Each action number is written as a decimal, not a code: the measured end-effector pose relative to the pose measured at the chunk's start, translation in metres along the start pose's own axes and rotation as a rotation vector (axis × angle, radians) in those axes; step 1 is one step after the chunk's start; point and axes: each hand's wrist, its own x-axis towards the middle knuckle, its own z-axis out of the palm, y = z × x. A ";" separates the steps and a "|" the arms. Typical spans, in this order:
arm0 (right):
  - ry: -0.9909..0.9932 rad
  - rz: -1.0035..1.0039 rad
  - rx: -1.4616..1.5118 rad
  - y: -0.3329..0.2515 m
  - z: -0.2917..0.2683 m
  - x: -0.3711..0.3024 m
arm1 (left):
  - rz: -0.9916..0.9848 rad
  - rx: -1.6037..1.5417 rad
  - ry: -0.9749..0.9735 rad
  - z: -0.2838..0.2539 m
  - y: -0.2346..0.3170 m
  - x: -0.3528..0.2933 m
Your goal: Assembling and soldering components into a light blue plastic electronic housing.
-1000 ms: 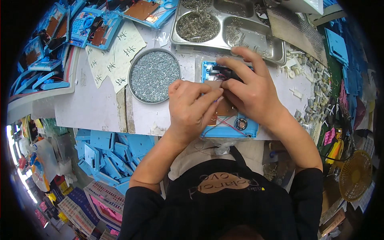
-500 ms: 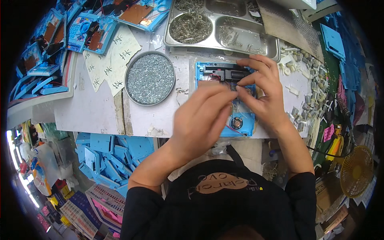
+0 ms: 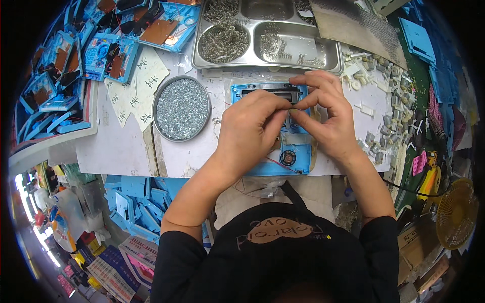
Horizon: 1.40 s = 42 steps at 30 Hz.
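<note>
Nearest, a person in a black top leans over a white desk (image 3: 121,151), both forearms reaching forward.

Item: blue plastic housing (image 3: 298,159), lying flat on the desk straight ahead of the person, open face up; a small round black speaker (image 3: 288,158) with red wire sits in its near end, a dark slot at its far end.

Item: left hand (image 3: 250,132), resting over the housing's left half, its grip pinched together on something too small to make out.

Item: right hand (image 3: 328,116), over the housing's right half, thumb and forefinger closed toward the left fingertips so the two grips meet above the middle of the housing; what they pinch cannot be told.

Item: round metal tin (image 3: 182,107), just left of the hands, filled with small silver screws.

Item: paper slips (image 3: 136,86), handwritten, left of the tin.

Item: grey small parts (image 3: 384,126), scattered right of the hands.

Item: steel compartment tray (image 3: 268,35), beyond the housing, holding metal springs and fittings.

Item: stacked blue housings (image 3: 76,65), far left.
</note>
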 end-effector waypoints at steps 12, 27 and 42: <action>0.792 0.319 -0.153 0.000 -0.147 -0.120 | 0.077 0.093 0.019 0.010 -0.006 -0.004; 1.212 0.577 -0.061 0.069 -0.286 -0.179 | 0.171 0.304 -0.027 0.023 0.000 0.000; 0.303 0.171 0.184 -0.024 -0.076 -0.117 | 0.139 0.351 -0.048 0.027 -0.001 0.008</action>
